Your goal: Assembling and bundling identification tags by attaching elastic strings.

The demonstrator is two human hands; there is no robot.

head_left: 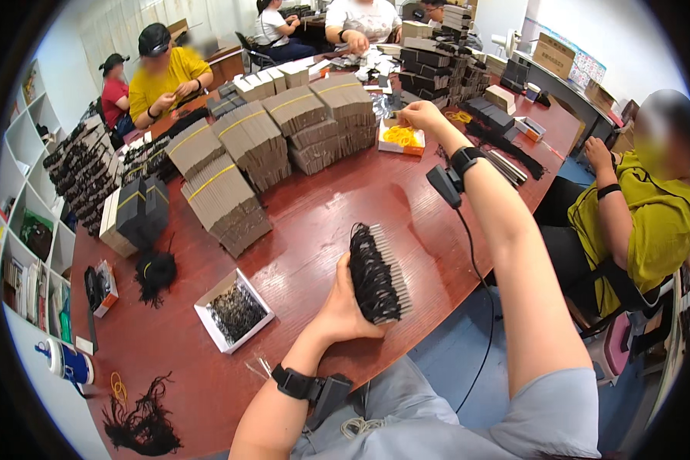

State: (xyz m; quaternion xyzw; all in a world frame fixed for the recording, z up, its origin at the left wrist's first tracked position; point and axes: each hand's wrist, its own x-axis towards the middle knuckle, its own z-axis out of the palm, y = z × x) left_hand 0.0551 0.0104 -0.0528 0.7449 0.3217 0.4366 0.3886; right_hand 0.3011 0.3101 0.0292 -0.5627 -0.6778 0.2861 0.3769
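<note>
My left hand (341,310) is wrapped round a thick stack of grey cards with black cords (376,280), held upright over the table's near edge. The cords hang in loops along the stack's left side. Farther off, my right hand (420,115) is above a small white-and-orange box (403,149) of yellow rubber bands (401,136). Its fingertips are pinched together; whatever is between them is too small to make out.
Banded grey card stacks (241,142) stand across the far side of the red-brown table (314,226). A white tray (264,310) of small dark pieces sits left of my left hand. Loose black cords (142,422) lie near left. A person in yellow (644,222) sits at right.
</note>
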